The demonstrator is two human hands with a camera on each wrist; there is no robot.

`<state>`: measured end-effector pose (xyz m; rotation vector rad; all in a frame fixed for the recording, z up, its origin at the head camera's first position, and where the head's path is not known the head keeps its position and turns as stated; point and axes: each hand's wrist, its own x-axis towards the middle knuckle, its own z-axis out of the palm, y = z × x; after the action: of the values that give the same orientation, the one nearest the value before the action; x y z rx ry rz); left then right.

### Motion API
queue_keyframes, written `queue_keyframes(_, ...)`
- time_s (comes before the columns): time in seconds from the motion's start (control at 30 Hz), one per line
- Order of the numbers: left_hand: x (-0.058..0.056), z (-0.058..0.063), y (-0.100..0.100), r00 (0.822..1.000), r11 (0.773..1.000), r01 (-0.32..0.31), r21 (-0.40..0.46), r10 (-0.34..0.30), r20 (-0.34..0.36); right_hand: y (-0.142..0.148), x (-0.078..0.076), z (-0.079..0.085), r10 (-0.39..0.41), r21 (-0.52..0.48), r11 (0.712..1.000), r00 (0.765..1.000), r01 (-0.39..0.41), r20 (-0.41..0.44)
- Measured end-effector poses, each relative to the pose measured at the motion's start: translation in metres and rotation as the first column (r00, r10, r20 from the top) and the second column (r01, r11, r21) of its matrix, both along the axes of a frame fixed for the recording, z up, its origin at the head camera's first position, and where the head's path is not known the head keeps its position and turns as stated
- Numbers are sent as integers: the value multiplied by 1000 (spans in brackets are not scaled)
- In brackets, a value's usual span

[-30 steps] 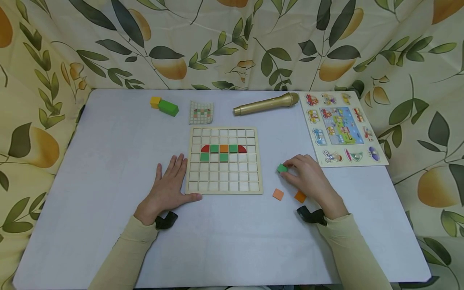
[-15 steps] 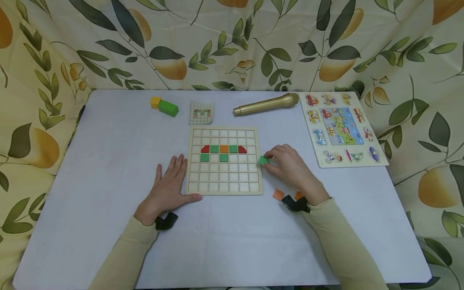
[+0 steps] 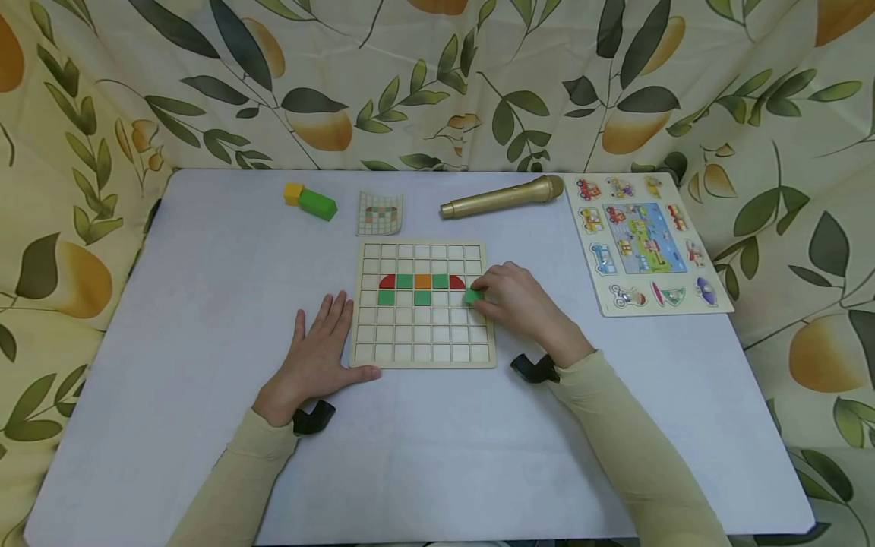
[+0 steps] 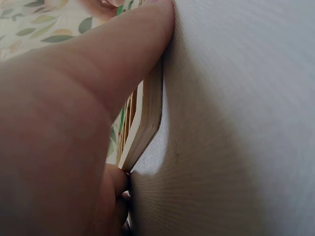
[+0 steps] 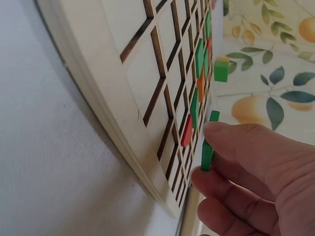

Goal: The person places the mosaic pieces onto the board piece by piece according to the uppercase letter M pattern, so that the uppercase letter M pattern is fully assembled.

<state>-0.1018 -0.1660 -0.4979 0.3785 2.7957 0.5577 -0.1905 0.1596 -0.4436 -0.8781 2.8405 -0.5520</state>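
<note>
A wooden grid board (image 3: 403, 352) lies mid-table. Set in its cells are red quarter-round tiles at both ends of a row, with green and orange square tiles (image 3: 423, 281) between them and two green tiles just below. My right hand (image 3: 519, 308) pinches a green square tile (image 5: 206, 155) between thumb and fingertips, held over the board's right side near the red tile (image 3: 456, 282). My left hand (image 3: 311, 357) lies with straight, spread fingers along the board's left edge, its thumb (image 4: 128, 44) at the near corner.
Behind the board lie a small pattern card (image 3: 380, 213), a gold microphone (image 3: 502, 197), and green (image 3: 318, 204) and yellow blocks (image 3: 293, 193). A picture puzzle board (image 3: 645, 292) rests at the back right. A floral cloth (image 3: 437, 99) hangs behind the white table (image 3: 437, 471).
My right hand has carried the green tile leftward from the table to over the board's right side. The loose orange tiles are now hidden by the right arm. My left hand stays put.
</note>
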Motion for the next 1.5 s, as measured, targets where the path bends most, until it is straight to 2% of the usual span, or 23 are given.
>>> queue_keyframes(0.4,0,0,0,1000,1000,-1,10,1,1,-12,-5,-4,38,-6,999,999,-38,13)
queue_keyframes(1.2,0,0,-1,1000,1000,3,3,-3,-3,-21,-8,-12,33,37,999,999,-34,13)
queue_keyframes(1.5,0,0,-1,1000,1000,4,1,-4,-1,-5,3,-7,6,4,1000,1000,-6,-9)
